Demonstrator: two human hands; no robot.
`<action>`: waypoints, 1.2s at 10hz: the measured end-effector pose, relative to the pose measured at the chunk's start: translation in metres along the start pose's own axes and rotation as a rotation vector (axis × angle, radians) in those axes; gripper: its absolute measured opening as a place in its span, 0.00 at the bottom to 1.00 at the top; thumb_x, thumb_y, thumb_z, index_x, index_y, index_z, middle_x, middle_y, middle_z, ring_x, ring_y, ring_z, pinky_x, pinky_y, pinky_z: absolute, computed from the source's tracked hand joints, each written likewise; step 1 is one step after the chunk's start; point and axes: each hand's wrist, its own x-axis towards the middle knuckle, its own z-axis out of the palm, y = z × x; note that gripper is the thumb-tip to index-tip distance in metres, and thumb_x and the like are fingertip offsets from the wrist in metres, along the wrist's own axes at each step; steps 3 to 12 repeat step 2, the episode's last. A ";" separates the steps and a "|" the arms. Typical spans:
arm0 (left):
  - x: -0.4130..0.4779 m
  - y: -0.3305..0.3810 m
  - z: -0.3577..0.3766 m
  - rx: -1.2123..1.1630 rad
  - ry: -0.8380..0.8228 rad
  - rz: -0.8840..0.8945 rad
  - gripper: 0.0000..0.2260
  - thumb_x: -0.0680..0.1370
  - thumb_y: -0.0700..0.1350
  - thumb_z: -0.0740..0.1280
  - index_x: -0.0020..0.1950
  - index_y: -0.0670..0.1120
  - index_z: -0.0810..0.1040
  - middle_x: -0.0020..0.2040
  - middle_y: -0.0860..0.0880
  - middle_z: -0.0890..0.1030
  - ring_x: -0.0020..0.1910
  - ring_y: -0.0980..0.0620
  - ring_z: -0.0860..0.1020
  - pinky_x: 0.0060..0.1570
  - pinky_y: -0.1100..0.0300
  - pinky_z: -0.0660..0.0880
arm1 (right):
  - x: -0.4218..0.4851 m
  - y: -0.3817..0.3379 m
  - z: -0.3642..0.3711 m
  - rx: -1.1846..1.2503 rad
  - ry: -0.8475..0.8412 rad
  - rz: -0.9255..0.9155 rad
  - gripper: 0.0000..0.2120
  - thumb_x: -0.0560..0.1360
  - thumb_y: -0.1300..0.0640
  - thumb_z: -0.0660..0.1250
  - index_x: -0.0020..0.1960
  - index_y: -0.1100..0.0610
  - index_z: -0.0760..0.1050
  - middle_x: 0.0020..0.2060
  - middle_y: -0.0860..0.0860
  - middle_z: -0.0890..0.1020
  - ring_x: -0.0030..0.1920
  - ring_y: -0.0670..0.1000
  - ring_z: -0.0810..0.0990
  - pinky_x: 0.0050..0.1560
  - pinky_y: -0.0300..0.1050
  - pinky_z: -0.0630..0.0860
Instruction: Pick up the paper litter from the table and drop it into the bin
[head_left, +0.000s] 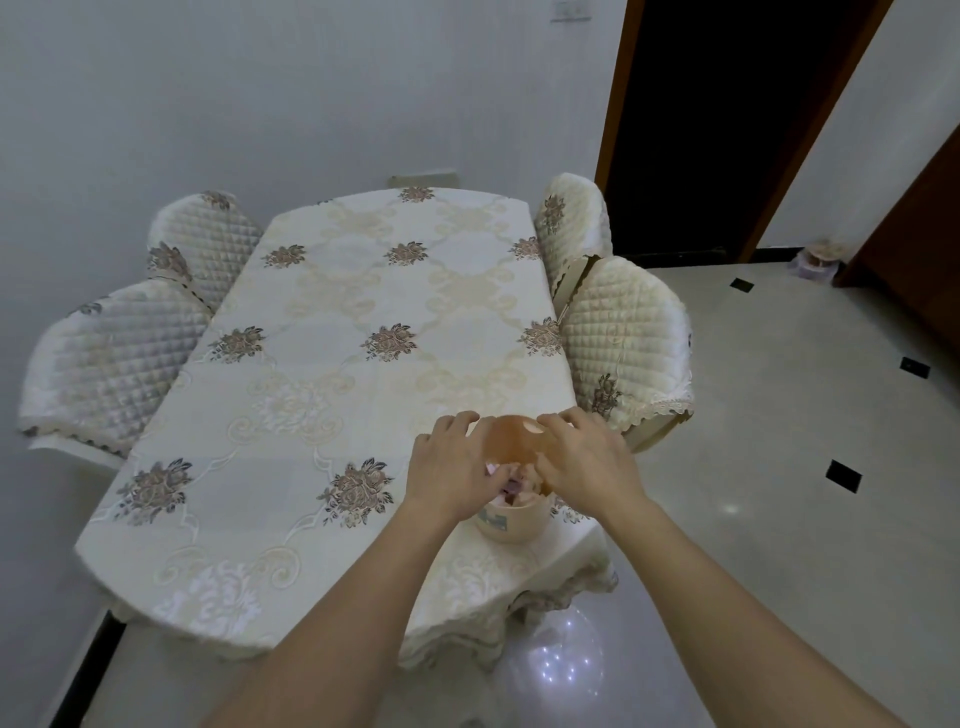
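Glossy pale floor (753, 467) nearest, with small black inset tiles. Table (291, 415) under cream floral cloth. At its near right corner, a small beige bin (511, 522) with translucent amber lid (511, 439) tipped up. Paper litter (511, 488), pinkish, inside. Left hand (449, 470) and right hand (587, 460) flank the lid, fingers spread, touching it. Quilted chairs (623, 343) beyond; dark doorway (691, 130) far right.

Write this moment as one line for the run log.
stage: at bin | left hand: over bin mouth | right hand: on lid | litter: inside bin | tablecloth: no litter visible
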 end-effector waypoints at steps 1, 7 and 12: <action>-0.003 0.000 -0.002 0.034 0.071 0.027 0.25 0.75 0.61 0.61 0.69 0.52 0.71 0.68 0.51 0.75 0.66 0.47 0.71 0.57 0.48 0.71 | -0.002 0.000 0.000 -0.010 0.019 -0.028 0.22 0.76 0.46 0.62 0.69 0.49 0.71 0.62 0.50 0.76 0.64 0.54 0.72 0.58 0.54 0.73; -0.003 0.001 -0.006 0.036 0.125 0.022 0.25 0.74 0.61 0.62 0.67 0.51 0.74 0.66 0.51 0.77 0.65 0.47 0.73 0.57 0.48 0.71 | -0.001 -0.001 -0.003 -0.025 0.043 -0.027 0.22 0.76 0.46 0.62 0.68 0.49 0.71 0.62 0.50 0.76 0.65 0.53 0.71 0.58 0.52 0.71; -0.003 0.001 -0.006 0.036 0.125 0.022 0.25 0.74 0.61 0.62 0.67 0.51 0.74 0.66 0.51 0.77 0.65 0.47 0.73 0.57 0.48 0.71 | -0.001 -0.001 -0.003 -0.025 0.043 -0.027 0.22 0.76 0.46 0.62 0.68 0.49 0.71 0.62 0.50 0.76 0.65 0.53 0.71 0.58 0.52 0.71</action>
